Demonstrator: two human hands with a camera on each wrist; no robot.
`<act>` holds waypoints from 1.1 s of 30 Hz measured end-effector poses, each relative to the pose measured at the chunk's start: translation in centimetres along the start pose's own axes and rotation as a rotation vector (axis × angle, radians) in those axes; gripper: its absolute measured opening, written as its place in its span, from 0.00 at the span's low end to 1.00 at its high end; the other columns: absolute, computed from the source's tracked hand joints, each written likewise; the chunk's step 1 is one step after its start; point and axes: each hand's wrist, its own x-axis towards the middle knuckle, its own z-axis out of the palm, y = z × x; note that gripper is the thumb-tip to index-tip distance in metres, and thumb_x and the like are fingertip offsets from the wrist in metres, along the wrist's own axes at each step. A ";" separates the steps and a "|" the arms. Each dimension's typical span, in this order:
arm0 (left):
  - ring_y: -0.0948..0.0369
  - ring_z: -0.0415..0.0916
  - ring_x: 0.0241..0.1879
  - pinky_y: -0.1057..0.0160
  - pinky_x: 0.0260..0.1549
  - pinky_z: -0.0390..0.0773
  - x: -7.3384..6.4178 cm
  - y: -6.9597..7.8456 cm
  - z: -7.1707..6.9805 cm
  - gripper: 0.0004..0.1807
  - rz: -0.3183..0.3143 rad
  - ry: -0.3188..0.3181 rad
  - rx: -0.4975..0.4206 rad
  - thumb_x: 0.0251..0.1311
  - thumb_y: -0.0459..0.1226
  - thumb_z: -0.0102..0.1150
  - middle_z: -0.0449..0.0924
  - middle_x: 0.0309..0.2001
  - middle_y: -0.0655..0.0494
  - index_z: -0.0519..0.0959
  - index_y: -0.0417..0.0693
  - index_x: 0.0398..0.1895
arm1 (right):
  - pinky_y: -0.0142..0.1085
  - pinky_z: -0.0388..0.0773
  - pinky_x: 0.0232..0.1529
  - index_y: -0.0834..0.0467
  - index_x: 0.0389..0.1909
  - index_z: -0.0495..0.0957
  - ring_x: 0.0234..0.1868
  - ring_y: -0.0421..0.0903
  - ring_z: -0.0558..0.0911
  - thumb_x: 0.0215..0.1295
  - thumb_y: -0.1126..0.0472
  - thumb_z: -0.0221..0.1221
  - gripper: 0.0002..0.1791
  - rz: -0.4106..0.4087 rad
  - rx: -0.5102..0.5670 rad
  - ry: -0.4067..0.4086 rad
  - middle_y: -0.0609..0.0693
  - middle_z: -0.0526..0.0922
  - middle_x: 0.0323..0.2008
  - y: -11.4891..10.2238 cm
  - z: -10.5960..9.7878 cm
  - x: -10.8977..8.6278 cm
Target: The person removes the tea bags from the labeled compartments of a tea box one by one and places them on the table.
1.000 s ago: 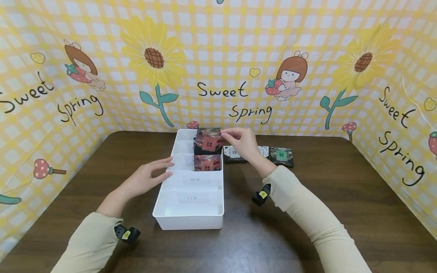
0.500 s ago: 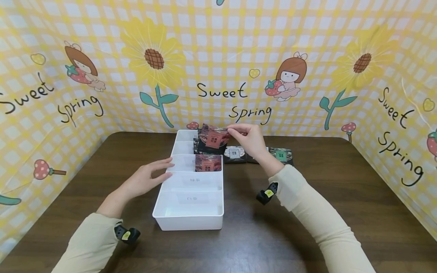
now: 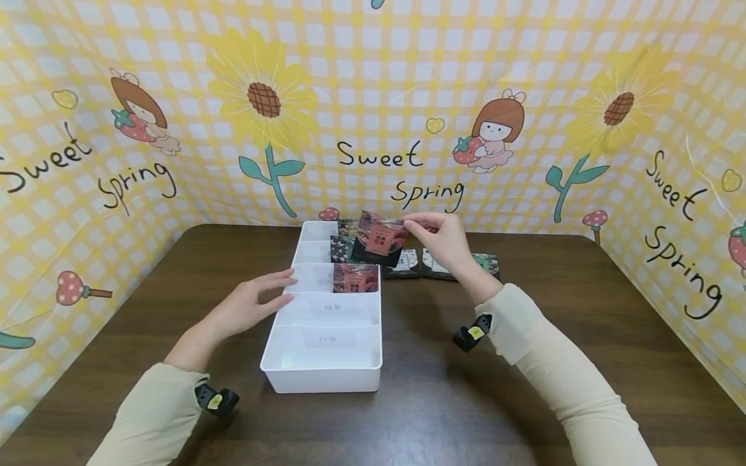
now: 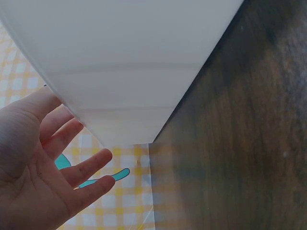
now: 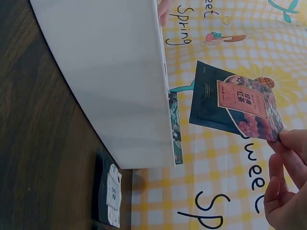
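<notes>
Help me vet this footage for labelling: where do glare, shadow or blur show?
Head view: pale glare on the table near the bottom edge, dark shadow beside the right sleeve; left wrist view: shadow along the box; right wrist view: held packet fairly crisp, white-labelled packet dimmer and softer.

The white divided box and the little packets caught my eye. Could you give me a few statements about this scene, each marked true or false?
1. The right hand pinches a red-labelled packet by one corner. True.
2. The left hand holds a packet too. False: it holds none; its fingertips are at the left rim of the white box.
3. Another red-labelled packet sits in the box's middle compartment. True.
4. The white-labelled packets lie inside the box. False: they lie on the table, to the right of the box.
5. The checked cloth behind the table has large yellow flowers printed on it. True.
</notes>
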 end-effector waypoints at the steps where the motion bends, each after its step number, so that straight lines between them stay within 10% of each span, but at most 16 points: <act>1: 0.40 0.57 0.68 0.37 0.62 0.60 0.0 0.0 0.0 0.25 -0.002 0.000 -0.001 0.65 0.45 0.51 0.61 0.69 0.41 0.70 0.42 0.62 | 0.29 0.77 0.34 0.56 0.42 0.84 0.36 0.41 0.82 0.62 0.53 0.60 0.13 0.003 -0.003 -0.002 0.54 0.87 0.41 0.0 -0.1 -0.1; 33: 0.40 0.56 0.68 0.37 0.63 0.60 0.1 -0.1 0.0 0.28 -0.014 -0.006 -0.016 0.65 0.46 0.52 0.61 0.69 0.42 0.68 0.42 0.64 | 0.26 0.71 0.26 0.59 0.42 0.84 0.28 0.33 0.78 0.63 0.54 0.59 0.14 0.033 -0.096 -0.013 0.57 0.86 0.40 2.3 -3.1 -2.4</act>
